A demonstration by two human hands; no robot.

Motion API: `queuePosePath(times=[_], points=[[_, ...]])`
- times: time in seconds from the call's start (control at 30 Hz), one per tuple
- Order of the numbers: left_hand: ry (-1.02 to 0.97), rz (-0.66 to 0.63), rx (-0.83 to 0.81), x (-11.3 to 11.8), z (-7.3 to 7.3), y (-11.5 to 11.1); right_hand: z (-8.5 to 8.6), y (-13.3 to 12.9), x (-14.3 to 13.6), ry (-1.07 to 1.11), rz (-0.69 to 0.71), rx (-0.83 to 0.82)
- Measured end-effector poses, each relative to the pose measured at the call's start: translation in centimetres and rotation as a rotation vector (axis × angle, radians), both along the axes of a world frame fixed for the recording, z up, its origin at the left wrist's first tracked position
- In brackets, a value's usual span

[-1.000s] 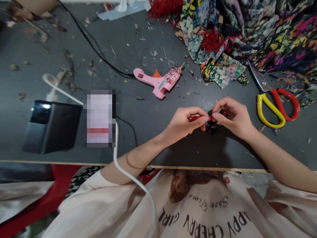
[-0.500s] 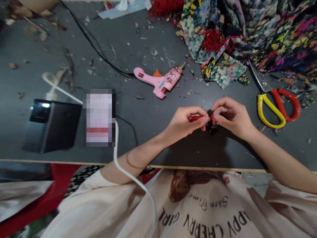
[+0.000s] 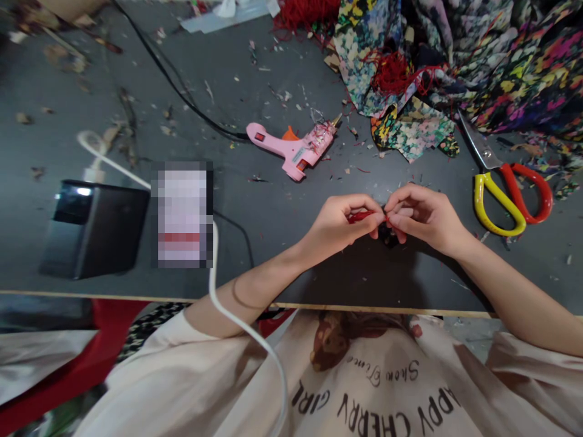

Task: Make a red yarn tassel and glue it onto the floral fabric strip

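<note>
Red string (image 3: 361,216) is pinched between the thumb and fingers of my left hand (image 3: 345,220), with part of it tucked inside the palm. My right hand (image 3: 421,215) meets it fingertip to fingertip, closed in a pinch on the red string where it comes out. Just beneath the fingertips hangs or lies a small dark patterned piece (image 3: 389,235), mostly hidden by the hands; I cannot tell how it joins the string. To the right of my right hand, scissors (image 3: 494,167) with one yellow and one red handle lie on the table.
Beyond my hands lies a pink glue gun (image 3: 291,149) with a black cord (image 3: 182,91). Floral fabric (image 3: 414,127) and red string tangles (image 3: 392,73) are heaped at the back right. A power bank (image 3: 95,230), a blurred-out phone (image 3: 182,212) and a white cable (image 3: 241,321) occupy the left.
My right hand has shifted slightly left and nearer to my left fingertips, covering the gap between them. The left hand has hardly moved.
</note>
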State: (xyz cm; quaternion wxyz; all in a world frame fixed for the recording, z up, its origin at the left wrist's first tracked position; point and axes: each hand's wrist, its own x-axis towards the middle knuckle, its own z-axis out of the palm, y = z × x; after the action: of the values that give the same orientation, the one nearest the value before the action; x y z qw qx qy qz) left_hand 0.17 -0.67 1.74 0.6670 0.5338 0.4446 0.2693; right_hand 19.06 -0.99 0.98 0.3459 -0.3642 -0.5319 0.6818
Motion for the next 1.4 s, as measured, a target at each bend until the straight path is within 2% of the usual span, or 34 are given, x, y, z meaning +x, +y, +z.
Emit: queuePosePath(times=[0.43, 0.87, 1.23, 1.4], points=[[-0.022, 0.007, 0.028, -0.1, -0.2, 0.1, 0.4, 0.1, 0.4, 0.002, 0.005, -0.114], [-0.009, -0.012, 0.023, 0.0, -0.1, 0.0, 0.4, 0.1, 0.1, -0.030, -0.018, -0.125], [0.037, -0.054, 0.265, -0.2, -0.8, -0.3, 0.4, 0.0, -0.5, -0.109, -0.103, -0.058], [0.030, -0.066, 0.267, -0.2, -0.6, -0.2, 0.3, 0.0, -0.6, -0.115, -0.122, -0.061]])
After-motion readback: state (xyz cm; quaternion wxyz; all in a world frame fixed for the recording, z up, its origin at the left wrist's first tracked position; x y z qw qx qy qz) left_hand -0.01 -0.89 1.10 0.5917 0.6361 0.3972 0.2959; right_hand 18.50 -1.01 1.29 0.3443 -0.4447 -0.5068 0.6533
